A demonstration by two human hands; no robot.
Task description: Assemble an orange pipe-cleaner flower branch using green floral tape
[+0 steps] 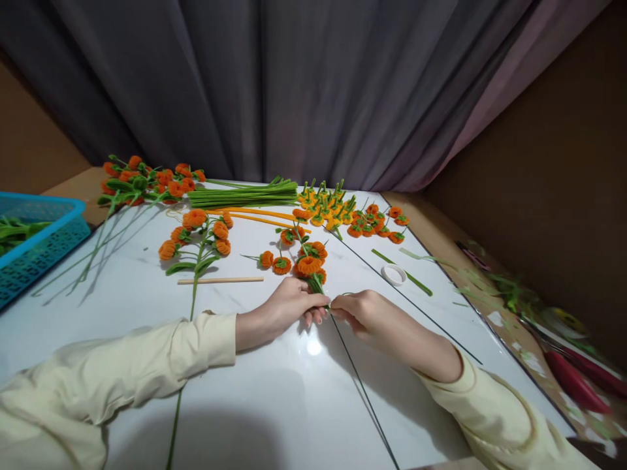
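Observation:
My left hand [296, 303] is closed round the base of a spray of orange pipe-cleaner flowers [309, 265], thumb and fingers pinching its green stems. The spray's long thin stem [361, 382] runs down toward the front edge. My right hand [365, 312] meets the left fingertips at the stem, its thumb and forefinger pinched together; what they grip is hidden. A thin green strand shows just above the right fingers. Loose orange flower heads [281, 265] lie just beyond my left hand. Farther left rests another flower spray [198, 245] with green leaves and a long stem.
Behind lie green pipe cleaners [245, 194], orange pipe cleaners [259, 219], yellow flower heads [326, 203] and bunched orange sprays [147, 179]. A wooden stick [220, 281] and white ring [394, 275] are nearer. A blue basket [44, 251] stands left; red-handled scissors [575, 378] lie right.

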